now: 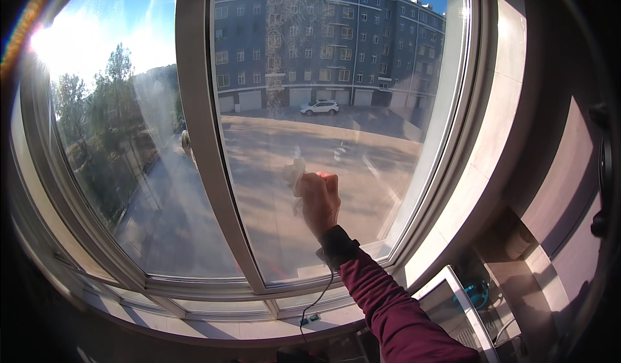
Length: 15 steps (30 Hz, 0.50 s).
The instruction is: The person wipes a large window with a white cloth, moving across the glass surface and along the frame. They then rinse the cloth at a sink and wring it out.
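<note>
My right hand (320, 198) is closed around a crumpled whitish tissue or thin cloth (294, 172), at the lower middle of the right window pane (259, 137). The bunched material shows at the left of my fist and seems to touch the glass, where a faint reflection appears. Hazy streaks and specks mark the upper part of this pane. A dark band with a thin cable (318, 298) hanging from it circles my wrist, above a maroon sleeve. My left hand is out of view.
A pale upright frame (200, 104) with a handle (187, 144) divides the two panes. Small green items (310, 318) lie on the sill (259, 329). At lower right stand a white-framed panel (462, 298) and something blue (477, 293). Outside are a parked white car (319, 107) and a grey building.
</note>
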{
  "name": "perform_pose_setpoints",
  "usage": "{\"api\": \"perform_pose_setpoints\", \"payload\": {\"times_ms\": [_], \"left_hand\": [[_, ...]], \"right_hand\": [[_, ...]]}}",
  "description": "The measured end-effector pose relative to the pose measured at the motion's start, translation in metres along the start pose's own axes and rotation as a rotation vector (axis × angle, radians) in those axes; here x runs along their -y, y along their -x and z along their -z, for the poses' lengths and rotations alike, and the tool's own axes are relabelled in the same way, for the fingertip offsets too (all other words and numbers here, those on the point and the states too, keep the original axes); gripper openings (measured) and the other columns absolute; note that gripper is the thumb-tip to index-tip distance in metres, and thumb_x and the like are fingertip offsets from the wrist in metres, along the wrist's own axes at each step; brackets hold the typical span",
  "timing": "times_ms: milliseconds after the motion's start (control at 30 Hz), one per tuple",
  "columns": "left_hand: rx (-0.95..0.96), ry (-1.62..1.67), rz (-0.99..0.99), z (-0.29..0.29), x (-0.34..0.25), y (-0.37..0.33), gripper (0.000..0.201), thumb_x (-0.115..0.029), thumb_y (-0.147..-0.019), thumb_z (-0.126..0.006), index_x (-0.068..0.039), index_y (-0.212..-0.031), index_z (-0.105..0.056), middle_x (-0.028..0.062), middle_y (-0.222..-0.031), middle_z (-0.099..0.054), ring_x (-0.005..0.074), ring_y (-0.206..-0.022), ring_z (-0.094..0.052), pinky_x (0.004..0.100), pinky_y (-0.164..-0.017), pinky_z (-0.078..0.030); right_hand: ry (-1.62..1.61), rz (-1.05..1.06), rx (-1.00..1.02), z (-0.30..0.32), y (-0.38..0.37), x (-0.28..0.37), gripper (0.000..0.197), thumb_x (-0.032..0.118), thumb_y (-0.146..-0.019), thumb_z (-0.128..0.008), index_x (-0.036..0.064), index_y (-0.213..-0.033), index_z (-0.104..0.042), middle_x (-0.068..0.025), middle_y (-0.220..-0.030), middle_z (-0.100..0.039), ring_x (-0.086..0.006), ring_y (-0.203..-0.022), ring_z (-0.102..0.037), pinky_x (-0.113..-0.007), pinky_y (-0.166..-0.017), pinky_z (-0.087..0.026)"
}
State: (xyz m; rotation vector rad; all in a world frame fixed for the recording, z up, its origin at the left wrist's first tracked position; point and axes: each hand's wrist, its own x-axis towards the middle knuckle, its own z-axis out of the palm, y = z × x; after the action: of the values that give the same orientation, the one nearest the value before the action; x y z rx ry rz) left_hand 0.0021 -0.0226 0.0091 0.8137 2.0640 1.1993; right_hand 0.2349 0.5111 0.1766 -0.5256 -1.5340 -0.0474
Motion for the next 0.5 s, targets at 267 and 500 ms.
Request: {"api": "perform_pose_setpoints", "payload": {"times_ms": [267, 500], "left_hand": [[-0.006, -0.18, 0.017, -0.004, -0.004, 0.002, 0.046, -0.02, -0.082, -0.089, 0.001, -0.119, -0.071, 0.0063, -0.095, -0.072, 0.0161, -0.085, -0.063, 0.0342, -0.079, -0.055], [-0.002, -0.101, 0.057, -0.005, 0.01, -0.004, 0.048, -0.018, -0.084, -0.089, 0.003, -0.122, -0.068, 0.0067, -0.103, -0.071, 0.0163, -0.091, -0.063, 0.0337, -0.083, -0.054]], "right_hand": [[0.577, -0.204, -0.337, 0.223, -0.063, -0.207, 0.029, 0.006, -0.087, -0.079, -0.0004, -0.114, -0.068, -0.0171, -0.112, -0.066, -0.0379, -0.104, -0.067, -0.046, -0.09, -0.055], [0.648, -0.516, -0.26, 0.293, -0.071, -0.273, 0.034, 0.013, -0.09, -0.078, -0.0018, -0.119, -0.067, -0.0199, -0.13, -0.063, -0.0386, -0.117, -0.065, -0.045, -0.099, -0.053]]}}
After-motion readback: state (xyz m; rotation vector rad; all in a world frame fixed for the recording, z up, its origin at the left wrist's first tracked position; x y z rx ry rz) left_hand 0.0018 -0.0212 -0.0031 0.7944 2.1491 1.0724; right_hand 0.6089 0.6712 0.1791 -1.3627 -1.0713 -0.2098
